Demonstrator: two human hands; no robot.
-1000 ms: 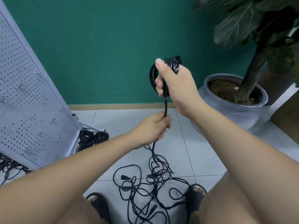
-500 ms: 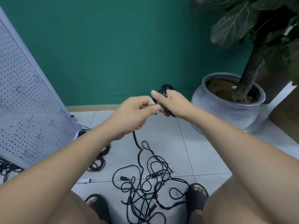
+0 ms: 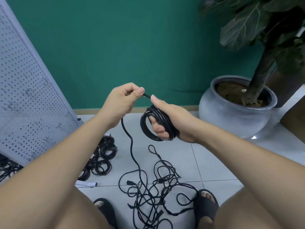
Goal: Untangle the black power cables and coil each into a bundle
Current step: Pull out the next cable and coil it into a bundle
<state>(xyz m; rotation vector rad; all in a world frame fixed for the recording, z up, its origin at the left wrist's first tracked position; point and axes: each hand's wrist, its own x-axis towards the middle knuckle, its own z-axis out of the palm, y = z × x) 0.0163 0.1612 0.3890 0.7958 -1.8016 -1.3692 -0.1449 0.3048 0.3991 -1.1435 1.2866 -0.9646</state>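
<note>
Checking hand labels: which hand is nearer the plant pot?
Right. The right hand, gripping the coil, is on the pot's side, clear of it; the left hand, pinching the cable, lies farther off, beyond the coil.

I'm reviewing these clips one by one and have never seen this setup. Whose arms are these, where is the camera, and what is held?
There is no machine: a person works with bare hands, and the camera sits on their head, looking forward and down, so both arms reach in from below. The right hand grips a partly wound coil of black cable. The left hand pinches the free strand, which hangs down to a tangle on the tiled floor between the sandalled feet. Coiled bundles lie to the left beside a perforated panel; a potted plant stands on the right.
</note>
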